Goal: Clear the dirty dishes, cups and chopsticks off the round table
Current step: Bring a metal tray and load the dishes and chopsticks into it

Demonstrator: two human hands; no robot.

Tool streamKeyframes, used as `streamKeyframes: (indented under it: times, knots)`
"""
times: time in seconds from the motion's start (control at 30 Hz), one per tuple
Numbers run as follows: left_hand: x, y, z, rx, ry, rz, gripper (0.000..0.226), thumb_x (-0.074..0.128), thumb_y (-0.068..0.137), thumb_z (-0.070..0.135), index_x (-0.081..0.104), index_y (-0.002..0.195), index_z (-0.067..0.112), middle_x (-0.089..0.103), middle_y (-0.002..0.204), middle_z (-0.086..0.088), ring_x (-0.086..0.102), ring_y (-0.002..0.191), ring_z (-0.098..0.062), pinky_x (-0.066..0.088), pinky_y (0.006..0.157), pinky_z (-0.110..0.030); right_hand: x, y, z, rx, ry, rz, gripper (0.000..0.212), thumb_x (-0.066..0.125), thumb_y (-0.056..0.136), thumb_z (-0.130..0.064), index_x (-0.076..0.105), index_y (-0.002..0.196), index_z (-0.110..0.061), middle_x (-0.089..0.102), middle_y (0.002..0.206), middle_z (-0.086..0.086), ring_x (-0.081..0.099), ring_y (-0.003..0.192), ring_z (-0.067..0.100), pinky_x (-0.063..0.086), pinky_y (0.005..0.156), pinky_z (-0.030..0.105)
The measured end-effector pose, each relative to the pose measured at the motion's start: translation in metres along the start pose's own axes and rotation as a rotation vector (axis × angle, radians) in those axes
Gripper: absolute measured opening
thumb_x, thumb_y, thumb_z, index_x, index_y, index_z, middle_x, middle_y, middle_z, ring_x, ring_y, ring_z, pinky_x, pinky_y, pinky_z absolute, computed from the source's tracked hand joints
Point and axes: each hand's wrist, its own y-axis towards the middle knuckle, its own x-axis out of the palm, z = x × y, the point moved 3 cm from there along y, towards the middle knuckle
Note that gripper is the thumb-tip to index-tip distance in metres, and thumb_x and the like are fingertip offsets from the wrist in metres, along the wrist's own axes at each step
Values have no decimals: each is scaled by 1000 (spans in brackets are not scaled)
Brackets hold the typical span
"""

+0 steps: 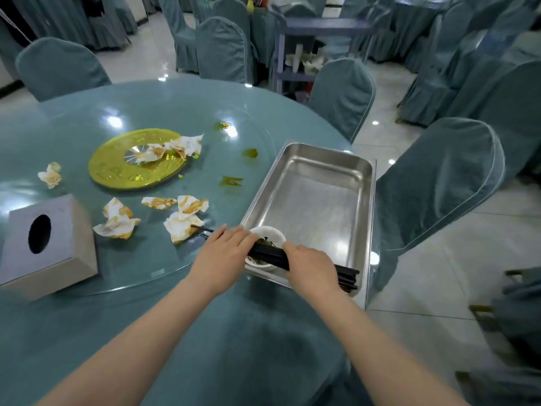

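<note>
A steel tray (pixel 322 159) sits at the right edge of the round table (pixel 205 303). In its near left corner stands a small white bowl (pixel 270 232) with dark food scraps. A bundle of black chopsticks (pixel 268 254) lies across the bowl, its ends reaching the tray's near right corner. Both hands hold this bundle: my left hand (pixel 224 249) grips its left part at the tray's near left corner, and my right hand (pixel 311 266) grips its middle inside the tray. The chopstick tips poke out to the left of my left hand, over the glass.
Several stained crumpled napkins (pixel 183 222) lie on the glass turntable, around a gold disc (pixel 117 168). A silver tissue box (pixel 46 244) stands at near left. Green sauce spots (pixel 231 180) mark the glass. Covered chairs (pixel 439 183) ring the table; a cart (pixel 310 27) stands behind.
</note>
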Motion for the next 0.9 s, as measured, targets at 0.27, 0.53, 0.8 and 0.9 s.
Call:
streamKeyframes:
  times: [0.27,0.53,0.8,0.9]
  knots:
    - [23,15,-13,-136,32,-163,66,40,95,22,7,152,19,3,160,1,2,148,-18,-9,116,-32,14,40,62,461,489,0,12,52,88,-19,49,100,-19,58,76,-1,59,66,21,45,53,29]
    - [47,-3,-24,-195,-44,-281,67,41,92,26,11,152,22,9,160,4,4,147,-14,-15,111,-26,55,67,114,849,878,36,24,51,85,-15,55,106,-6,59,79,7,55,59,19,37,44,22]
    - [58,-8,-25,-249,-108,-321,68,42,92,25,10,151,24,13,159,7,8,147,-11,-11,113,-25,87,56,131,1071,830,-71,41,55,82,3,46,122,8,59,115,25,60,100,38,51,70,36]
    - [60,-8,-22,-265,-150,-328,68,44,91,24,13,151,25,17,158,7,10,146,-10,-7,115,-26,79,52,128,1079,756,-26,50,56,86,1,36,131,8,44,132,26,53,111,42,51,89,44]
